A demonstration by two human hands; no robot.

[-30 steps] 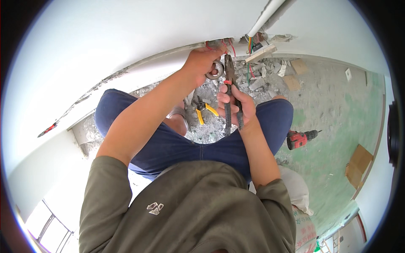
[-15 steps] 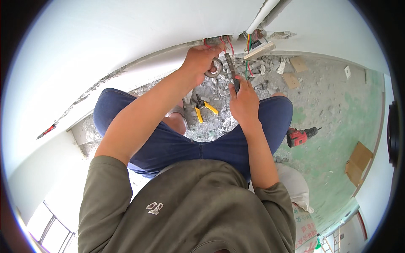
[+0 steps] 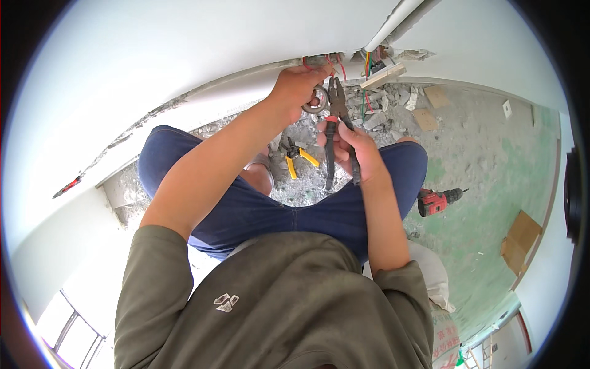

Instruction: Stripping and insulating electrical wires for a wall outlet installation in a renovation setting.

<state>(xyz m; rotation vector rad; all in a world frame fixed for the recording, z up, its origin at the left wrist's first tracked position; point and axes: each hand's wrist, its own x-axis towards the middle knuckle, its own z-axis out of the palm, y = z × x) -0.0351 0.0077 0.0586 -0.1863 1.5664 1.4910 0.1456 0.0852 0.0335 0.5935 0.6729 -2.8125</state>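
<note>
My left hand (image 3: pixel 301 89) pinches a thin red wire (image 3: pixel 332 66) at the broken wall recess (image 3: pixel 316 60), with a grey tape roll (image 3: pixel 321 106) hanging on its fingers. My right hand (image 3: pixel 362 150) grips pliers (image 3: pixel 338 101) with dark, red-trimmed handles, held upright. Their jaws point up just below the red wire, close beside my left fingertips; whether they touch it I cannot tell. To the right, yellow, green and red wires (image 3: pixel 368 60) hang from a second opening beside a pale wooden strip (image 3: pixel 382 77). Yellow-handled cutters (image 3: pixel 292 165) lie on the rubble between my legs.
A white pipe (image 3: pixel 390 24) runs up the wall. Rubble (image 3: pixel 381 117) covers the floor along it. A red drill (image 3: pixel 433 203) lies right of my knee, cardboard (image 3: pixel 521 240) farther right, sacks (image 3: pixel 433 283) behind me. A red-handled tool (image 3: pixel 69 186) is at the left.
My right hand has rolled over since half a second ago, so both plier handles show again, spread apart, with the jaws slightly parted. My left hand stays at the red wire.
</note>
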